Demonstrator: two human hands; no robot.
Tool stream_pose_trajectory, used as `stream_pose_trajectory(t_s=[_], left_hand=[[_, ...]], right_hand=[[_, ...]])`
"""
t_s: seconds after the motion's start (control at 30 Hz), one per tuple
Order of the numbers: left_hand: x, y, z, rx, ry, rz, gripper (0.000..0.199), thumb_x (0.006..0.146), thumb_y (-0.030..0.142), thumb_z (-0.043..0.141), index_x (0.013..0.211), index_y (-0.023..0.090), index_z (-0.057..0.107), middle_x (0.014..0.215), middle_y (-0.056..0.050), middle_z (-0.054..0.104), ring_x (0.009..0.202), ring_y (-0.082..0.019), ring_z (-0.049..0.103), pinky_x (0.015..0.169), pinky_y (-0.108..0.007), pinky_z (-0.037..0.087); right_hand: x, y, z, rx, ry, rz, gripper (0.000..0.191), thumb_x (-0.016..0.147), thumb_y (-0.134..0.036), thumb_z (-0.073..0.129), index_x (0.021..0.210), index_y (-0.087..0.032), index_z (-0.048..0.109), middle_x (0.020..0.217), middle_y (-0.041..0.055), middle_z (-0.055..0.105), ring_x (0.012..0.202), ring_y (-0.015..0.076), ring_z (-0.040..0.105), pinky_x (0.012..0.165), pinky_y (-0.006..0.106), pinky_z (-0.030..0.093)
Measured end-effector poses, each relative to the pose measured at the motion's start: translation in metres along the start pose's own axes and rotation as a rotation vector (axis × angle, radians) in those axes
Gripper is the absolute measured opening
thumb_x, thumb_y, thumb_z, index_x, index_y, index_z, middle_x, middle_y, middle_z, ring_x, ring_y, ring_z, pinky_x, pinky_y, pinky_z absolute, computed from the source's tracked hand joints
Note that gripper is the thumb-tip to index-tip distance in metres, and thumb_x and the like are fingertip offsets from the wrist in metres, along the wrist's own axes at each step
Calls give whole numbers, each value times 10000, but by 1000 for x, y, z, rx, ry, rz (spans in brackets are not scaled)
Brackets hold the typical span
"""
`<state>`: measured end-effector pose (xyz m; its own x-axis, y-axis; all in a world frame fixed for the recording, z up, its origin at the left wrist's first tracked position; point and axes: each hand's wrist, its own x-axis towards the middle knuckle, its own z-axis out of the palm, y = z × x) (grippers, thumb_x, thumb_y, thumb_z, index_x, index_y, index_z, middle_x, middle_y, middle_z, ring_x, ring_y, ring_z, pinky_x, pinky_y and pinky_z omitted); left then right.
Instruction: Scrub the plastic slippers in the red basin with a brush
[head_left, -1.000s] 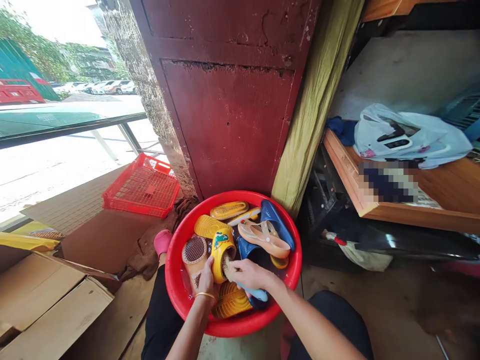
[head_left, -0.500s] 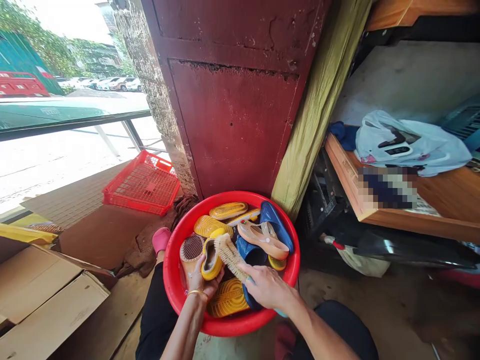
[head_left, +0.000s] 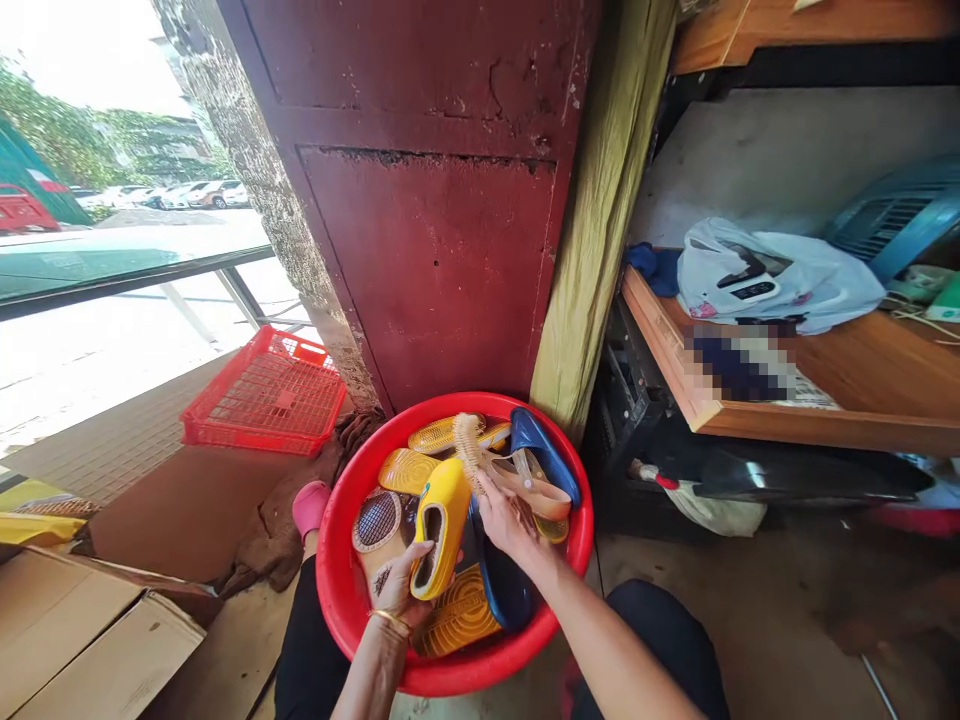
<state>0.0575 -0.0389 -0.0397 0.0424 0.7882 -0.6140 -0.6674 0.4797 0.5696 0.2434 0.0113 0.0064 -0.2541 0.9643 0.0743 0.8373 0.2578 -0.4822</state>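
The yellow slipper (head_left: 442, 530) lies tilted in the left hand (head_left: 397, 585), its open side facing up and its toe pointing away from the person, inside a red plastic basin (head_left: 328, 590). The right hand (head_left: 510, 525) is closed around a scrubbing brush (head_left: 466, 448), whose pale bristles stick up beside the slipper and over a peach jelly sandal (head_left: 525, 485). The two hands are apart but close, each clamped on its own thing, with the slipper's edge just beside the right hand. Other footwear crowds the basin around them: a tan sandal with a mesh sole (head_left: 377, 522) under the left hand, a yellow ribbed sole (head_left: 456, 615) below the slipper, a dark blue slipper (head_left: 504, 590) beneath the right wrist, and a blue slipper (head_left: 541, 455) against the far rim. A gold bangle (head_left: 390, 622) circles the left wrist. Black trouser legs (head_left: 304, 650) flank the basin, and a pink sock (head_left: 310, 505) shows to its left beside a brown cloth (head_left: 270, 540). Beyond the basin stands a rust-red metal panel (head_left: 427, 250), with a red plastic crate (head_left: 262, 392) to its left and a cardboard box (head_left: 90, 640) nearer. To the right, an olive-green cloth (head_left: 592, 250) hangs beside a wooden shelf (head_left: 660, 340) carrying a white plastic bag (head_left: 772, 280).
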Motion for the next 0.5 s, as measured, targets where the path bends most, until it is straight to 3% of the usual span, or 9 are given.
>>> stream_pose_trajectory(t_s=[0.17, 0.27, 0.4, 0.5], left_hand=[[11, -6, -2, 5, 17, 252, 690, 589, 97, 759, 1245, 275, 640, 968, -20, 801, 872, -243, 783, 734, -317, 625], [14, -11, -3, 91, 74, 358, 703, 543, 119, 776, 1219, 281, 669, 1010, -1, 794, 917, -226, 765, 760, -287, 605], [12, -17, 0, 262, 68, 467, 664, 492, 113, 797, 1145, 221, 743, 972, -16, 798, 934, -235, 728, 793, -261, 583], [9, -15, 3, 280, 85, 545, 587, 504, 125, 794, 1082, 224, 770, 965, -6, 794, 998, -252, 703, 868, -276, 572]], right_hand=[[-32, -6, -1, -72, -153, -169, 591, 1007, -234, 465, 1595, -271, 427, 1190, 127, 753, 1041, 277, 738, 912, 357, 563], [-47, -9, -13, -160, -180, -192, 611, 1007, -250, 471, 1607, -334, 396, 1125, 116, 749, 957, 277, 748, 837, 330, 559], [-41, -12, -29, -243, -134, -170, 628, 1017, -224, 415, 1626, -363, 347, 1102, 121, 735, 902, 278, 750, 763, 315, 548], [-29, -11, -25, -217, -98, -68, 636, 1019, -209, 385, 1640, -327, 320, 1177, 144, 734, 951, 302, 752, 792, 354, 557]])
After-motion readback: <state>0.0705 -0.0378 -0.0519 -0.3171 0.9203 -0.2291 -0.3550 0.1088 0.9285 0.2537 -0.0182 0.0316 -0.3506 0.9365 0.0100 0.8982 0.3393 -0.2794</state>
